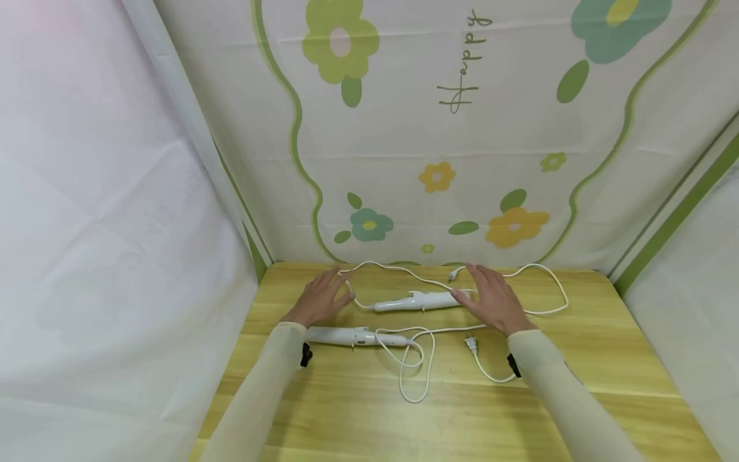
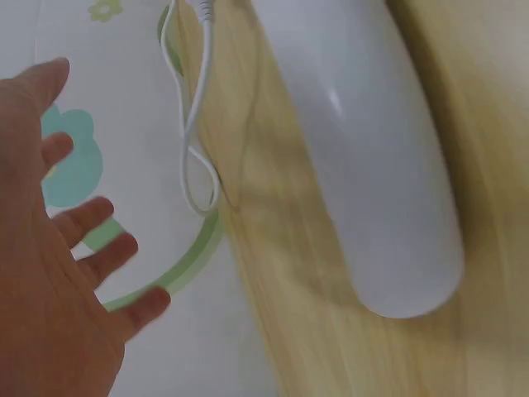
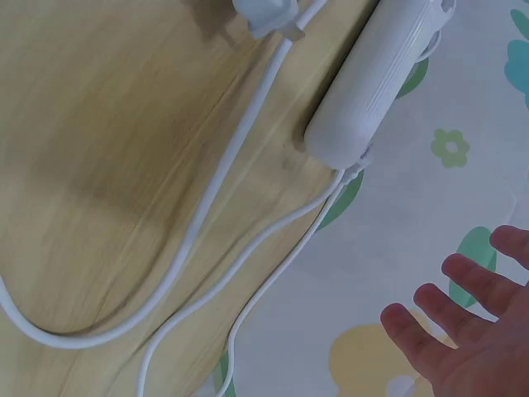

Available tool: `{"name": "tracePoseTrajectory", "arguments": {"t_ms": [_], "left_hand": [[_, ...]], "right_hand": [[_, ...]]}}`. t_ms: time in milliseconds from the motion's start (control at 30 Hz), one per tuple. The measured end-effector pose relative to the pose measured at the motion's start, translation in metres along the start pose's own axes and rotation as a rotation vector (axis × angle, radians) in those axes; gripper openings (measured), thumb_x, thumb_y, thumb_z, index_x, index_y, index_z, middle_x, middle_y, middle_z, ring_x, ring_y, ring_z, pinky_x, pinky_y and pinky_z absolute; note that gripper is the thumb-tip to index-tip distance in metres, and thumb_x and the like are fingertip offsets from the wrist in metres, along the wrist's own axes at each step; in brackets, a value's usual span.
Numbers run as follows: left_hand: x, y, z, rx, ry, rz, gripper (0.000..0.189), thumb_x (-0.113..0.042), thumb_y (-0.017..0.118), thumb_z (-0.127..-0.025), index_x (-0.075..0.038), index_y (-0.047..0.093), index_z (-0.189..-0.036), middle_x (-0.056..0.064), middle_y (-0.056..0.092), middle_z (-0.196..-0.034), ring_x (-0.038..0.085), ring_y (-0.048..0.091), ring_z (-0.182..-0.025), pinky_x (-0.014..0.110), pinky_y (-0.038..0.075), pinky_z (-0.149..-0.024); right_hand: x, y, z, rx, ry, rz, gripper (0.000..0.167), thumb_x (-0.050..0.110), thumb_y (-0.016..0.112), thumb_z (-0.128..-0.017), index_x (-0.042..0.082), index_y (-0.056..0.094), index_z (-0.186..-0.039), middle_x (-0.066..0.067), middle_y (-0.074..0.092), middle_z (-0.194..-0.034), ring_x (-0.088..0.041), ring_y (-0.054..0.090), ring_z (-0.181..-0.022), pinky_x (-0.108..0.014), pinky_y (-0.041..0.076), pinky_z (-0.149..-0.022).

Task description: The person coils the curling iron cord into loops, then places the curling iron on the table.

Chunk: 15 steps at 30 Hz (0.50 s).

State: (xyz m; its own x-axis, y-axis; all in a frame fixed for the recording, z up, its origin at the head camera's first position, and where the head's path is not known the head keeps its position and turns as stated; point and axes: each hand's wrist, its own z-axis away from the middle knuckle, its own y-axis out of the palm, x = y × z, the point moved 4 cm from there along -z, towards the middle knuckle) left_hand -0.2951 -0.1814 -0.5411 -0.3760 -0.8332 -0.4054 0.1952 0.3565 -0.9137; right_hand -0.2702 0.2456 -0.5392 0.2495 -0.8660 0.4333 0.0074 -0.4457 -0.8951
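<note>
The far hair-styling iron (image 1: 435, 299) and near hair-styling iron (image 1: 335, 335) are showing smooth, faintly glossy plastic. Their cords (image 3: 198, 217) are looking smooth and rubbery. The tabletop (image 1: 358, 410) is displaying satin wood grain; the floral backdrop (image 1: 404, 135) is resembling creased, matt cloth.

Head view: left sleeve (image 1: 260, 391) covers the left end of the near iron (image 1: 335, 335), and the right hand (image 1: 495, 301) blocks a bit of the far iron (image 1: 410, 302), plus stretches of cord (image 1: 447, 330), so can't trace those. Left wrist cam chops off the near iron's other end and part of the left hand (image 2: 50, 273). Right wrist cam crops the plug (image 3: 266, 11), far iron and right hand. Dark spot on the near iron's too tiny to make out.
</note>
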Motion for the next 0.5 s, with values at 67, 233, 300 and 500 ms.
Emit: {"name": "tracePoseTrajectory", "arguments": {"t_ms": [67, 233, 300, 500], "left_hand": [[0.001, 0.003, 0.004, 0.017, 0.020, 0.026, 0.066, -0.049, 0.054, -0.114, -0.026, 0.033, -0.173, 0.018, 0.024, -0.180, 0.049, 0.027, -0.162, 0.081, 0.024, -0.123], [0.006, 0.010, 0.015, 0.035, 0.059, 0.069, 0.066, -0.049, 0.055, -0.114, -0.027, 0.035, -0.172, 0.017, 0.029, -0.178, 0.046, 0.029, -0.163, 0.082, 0.025, -0.121], [0.008, 0.013, 0.019, 0.044, 0.072, 0.073, 0.066, -0.052, 0.054, -0.113, -0.029, 0.034, -0.172, 0.016, 0.030, -0.178, 0.044, 0.029, -0.163, 0.080, 0.026, -0.123], [0.015, 0.021, 0.029, 0.071, 0.080, 0.082, 0.071, -0.060, 0.054, -0.111, -0.027, 0.036, -0.172, 0.011, 0.035, -0.177, 0.040, 0.032, -0.162, 0.073, 0.025, -0.127]], "right_hand": [[0.003, 0.001, 0.001, -0.008, -0.004, -0.007, 0.092, 0.069, 0.056, -0.106, 0.008, 0.032, -0.171, -0.029, 0.037, -0.171, -0.056, 0.034, -0.154, -0.080, 0.034, -0.117], [0.010, 0.006, 0.001, -0.020, -0.013, -0.015, 0.092, 0.069, 0.057, -0.105, 0.007, 0.035, -0.170, -0.027, 0.040, -0.170, -0.054, 0.035, -0.155, -0.078, 0.034, -0.119], [0.012, 0.008, 0.002, -0.011, -0.010, -0.019, 0.093, 0.070, 0.056, -0.105, 0.007, 0.034, -0.170, -0.026, 0.040, -0.170, -0.053, 0.035, -0.155, -0.076, 0.034, -0.120], [0.018, 0.015, 0.008, -0.013, -0.020, -0.037, 0.089, 0.066, 0.058, -0.106, 0.007, 0.037, -0.169, -0.028, 0.045, -0.166, -0.055, 0.042, -0.151, -0.073, 0.036, -0.121]]}}
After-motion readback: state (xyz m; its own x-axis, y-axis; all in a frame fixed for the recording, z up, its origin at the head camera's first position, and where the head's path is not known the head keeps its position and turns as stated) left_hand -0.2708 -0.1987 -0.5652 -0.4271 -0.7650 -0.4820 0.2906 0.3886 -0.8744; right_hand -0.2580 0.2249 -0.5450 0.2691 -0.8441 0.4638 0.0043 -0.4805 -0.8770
